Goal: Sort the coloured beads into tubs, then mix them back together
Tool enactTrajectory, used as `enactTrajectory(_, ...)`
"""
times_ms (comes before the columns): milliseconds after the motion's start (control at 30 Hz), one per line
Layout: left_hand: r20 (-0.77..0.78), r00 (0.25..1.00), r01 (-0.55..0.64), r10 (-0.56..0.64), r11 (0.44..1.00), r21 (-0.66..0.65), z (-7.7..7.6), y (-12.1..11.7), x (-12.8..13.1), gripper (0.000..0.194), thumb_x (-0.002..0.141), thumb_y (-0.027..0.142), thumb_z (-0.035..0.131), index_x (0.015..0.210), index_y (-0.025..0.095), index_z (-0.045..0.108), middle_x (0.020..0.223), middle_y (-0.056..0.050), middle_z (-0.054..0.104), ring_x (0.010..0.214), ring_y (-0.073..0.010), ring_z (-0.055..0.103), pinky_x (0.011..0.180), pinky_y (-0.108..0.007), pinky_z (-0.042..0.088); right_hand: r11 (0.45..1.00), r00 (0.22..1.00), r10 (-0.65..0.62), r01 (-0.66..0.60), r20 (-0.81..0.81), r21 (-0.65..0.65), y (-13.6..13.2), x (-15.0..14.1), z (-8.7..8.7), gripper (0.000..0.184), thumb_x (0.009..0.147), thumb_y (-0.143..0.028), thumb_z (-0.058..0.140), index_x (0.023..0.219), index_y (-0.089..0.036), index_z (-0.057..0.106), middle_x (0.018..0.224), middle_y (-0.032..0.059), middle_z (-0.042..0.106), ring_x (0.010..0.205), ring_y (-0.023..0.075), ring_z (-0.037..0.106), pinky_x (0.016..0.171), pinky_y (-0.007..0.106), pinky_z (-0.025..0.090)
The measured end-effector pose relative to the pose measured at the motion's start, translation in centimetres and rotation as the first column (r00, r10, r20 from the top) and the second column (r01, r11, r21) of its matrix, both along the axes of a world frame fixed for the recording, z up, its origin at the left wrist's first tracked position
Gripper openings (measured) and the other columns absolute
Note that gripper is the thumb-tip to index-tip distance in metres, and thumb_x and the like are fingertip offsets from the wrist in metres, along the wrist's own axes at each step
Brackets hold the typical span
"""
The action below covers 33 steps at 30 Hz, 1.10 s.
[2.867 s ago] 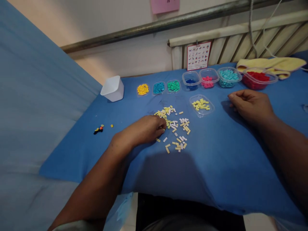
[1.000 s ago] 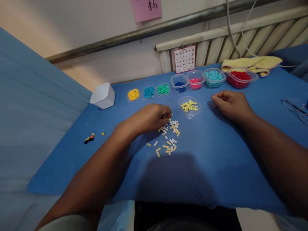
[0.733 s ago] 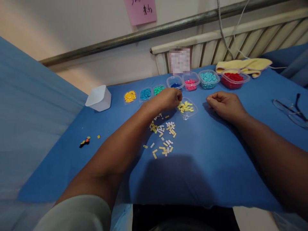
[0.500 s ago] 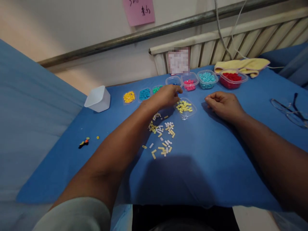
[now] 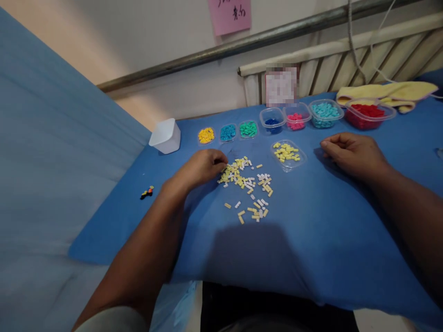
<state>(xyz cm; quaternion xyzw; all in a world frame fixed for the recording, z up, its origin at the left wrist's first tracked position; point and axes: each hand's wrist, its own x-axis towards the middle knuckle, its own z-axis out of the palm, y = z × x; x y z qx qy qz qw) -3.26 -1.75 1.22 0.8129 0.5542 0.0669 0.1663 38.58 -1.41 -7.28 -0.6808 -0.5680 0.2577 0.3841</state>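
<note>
Both hands (image 5: 202, 167) (image 5: 356, 154): left back at pale bricks (image 5: 232, 172), grip unclear; right loosely closed.

The small pale-yellow and white rectangular plastic bricks (image 5: 231, 173) beside my left hand (image 5: 203, 168), mid-frame, look hard and smooth. Right of them I see a shallow clear plastic tray (image 5: 300, 159), thin and glossy. Under both, the blue cloth (image 5: 311, 230) is matt and softly creased. The white plastic box (image 5: 166, 138), upper left, looks smooth. Across the top, the long grey metal pipe (image 5: 221, 51) looks dull; the yellow cloth towel (image 5: 384, 91), upper right, looks soft and matt.
</note>
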Motion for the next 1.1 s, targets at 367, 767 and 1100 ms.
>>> enactTrajectory(367,-0.019,0.939,0.344,-0.343,0.939,0.017,-1.8,-4.6,3.2,0.026,0.112,0.028,0.061,0.133,0.021,0.075,0.133,-0.011,0.076,0.122,-0.0258,0.073,0.105,-0.038,0.056,1.000,0.996,-0.009,0.010,0.090,-0.003,-0.5,-0.3,0.5,0.022,0.088,-0.042,0.075,0.091,-0.021,0.081,0.074,0.0044,0.076,0.060,0.0185,0.059,0.064,0.035,0.046)
enactTrajectory(767,-0.062,0.961,0.271,-0.269,0.962,0.025,-1.6,-5.2,0.1,0.031,0.109,0.019,0.055,0.133,0.020,0.075,0.129,-0.009,0.078,0.114,-0.0250,0.074,0.099,-0.038,0.056,0.998,0.992,-0.018,0.025,0.127,-0.049,-0.5,-0.2,0.5,0.038,0.081,-0.056,0.073,0.096,-0.021,0.082,0.078,0.0062,0.078,0.064,0.0200,0.062,0.066,0.036,0.047)
enactTrajectory(1100,0.019,0.949,0.313,-0.316,0.946,0.087,-1.3,-5.9,0.2,0.024,0.109,0.017,0.055,0.116,0.019,0.078,0.119,-0.008,0.076,0.108,-0.0221,0.074,0.094,-0.034,0.057,0.996,0.990,-0.036,0.047,0.135,-0.078,-0.7,-0.5,0.8,0.036,0.082,-0.052,0.073,0.097,-0.021,0.082,0.081,0.0073,0.080,0.065,0.0202,0.063,0.069,0.037,0.049)
